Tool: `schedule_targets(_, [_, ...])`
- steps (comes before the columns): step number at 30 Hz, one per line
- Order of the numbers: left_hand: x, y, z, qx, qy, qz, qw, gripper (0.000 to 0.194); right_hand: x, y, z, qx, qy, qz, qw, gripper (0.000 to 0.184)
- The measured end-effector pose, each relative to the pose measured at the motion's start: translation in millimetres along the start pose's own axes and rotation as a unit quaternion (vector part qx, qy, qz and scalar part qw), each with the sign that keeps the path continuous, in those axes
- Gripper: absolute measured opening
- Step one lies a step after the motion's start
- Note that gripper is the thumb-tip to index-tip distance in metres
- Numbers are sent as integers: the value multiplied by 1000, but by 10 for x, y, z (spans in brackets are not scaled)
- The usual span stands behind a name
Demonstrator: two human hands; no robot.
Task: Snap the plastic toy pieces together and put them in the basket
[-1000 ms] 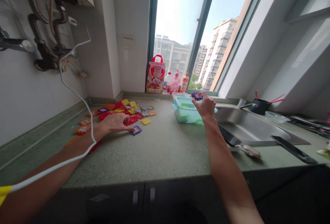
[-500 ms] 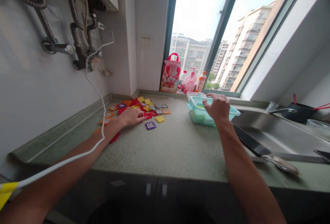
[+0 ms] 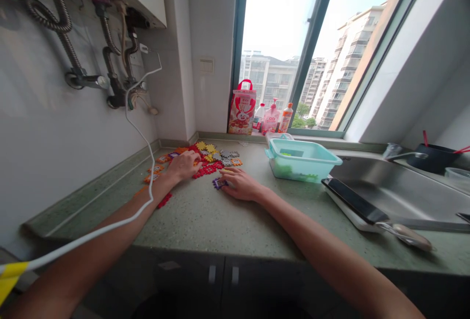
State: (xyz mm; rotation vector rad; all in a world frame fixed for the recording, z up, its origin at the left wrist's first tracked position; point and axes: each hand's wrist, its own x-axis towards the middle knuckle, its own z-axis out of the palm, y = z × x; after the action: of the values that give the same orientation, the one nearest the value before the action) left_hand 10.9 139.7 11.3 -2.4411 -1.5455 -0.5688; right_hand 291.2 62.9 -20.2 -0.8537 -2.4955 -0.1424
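My left hand (image 3: pixel 184 166) is at the pile of interlocking plastic pieces, fingers bent inward; a bit of orange shows by the fingertips, but what they hold is hidden. Right of it, my right hand (image 3: pixel 239 183) reaches low over the counter, with its fingers and thumb around a purple square piece (image 3: pixel 218 183) with notched edges. A yellow piece is mostly covered by its upper fingers. Red pieces (image 3: pixel 208 170) lie between the hands, with yellow pieces (image 3: pixel 205 147) and grey pieces (image 3: pixel 225 157) behind. Orange pieces (image 3: pixel 155 168) lie at the left.
A turquoise plastic box (image 3: pixel 304 162) with green pieces inside stands right of my hands. Beyond it are a steel sink (image 3: pixel 389 187) and a phone (image 3: pixel 354 201) at its edge. A white cable (image 3: pixel 144 135) hangs across my left forearm. Bottles (image 3: pixel 270 119) line the windowsill.
My right hand has left the turquoise box and come left to the purple piece, which has shifted slightly right. My left hand stays at the pile, its fingers more bent.
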Motion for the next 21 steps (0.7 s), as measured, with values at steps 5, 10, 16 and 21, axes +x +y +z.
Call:
schedule_targets(5, [28, -134, 105, 20, -31, 0, 999, 38, -21, 37, -78, 24, -2, 14, 1000, 18])
schedule_targets(10, [18, -207, 115, 38, 1, -44, 998, 42, -20, 64, -209, -9, 44, -4, 999, 22])
schedule_targets(16, [-16, -429, 34, 49, -6, -155, 987, 56, -195, 282, -722, -92, 233, 60, 966, 18])
schedule_targets(21, [6, -731, 17, 22, -39, -198, 979, 58, -413, 537, -1017, -137, 335, 142, 922, 19])
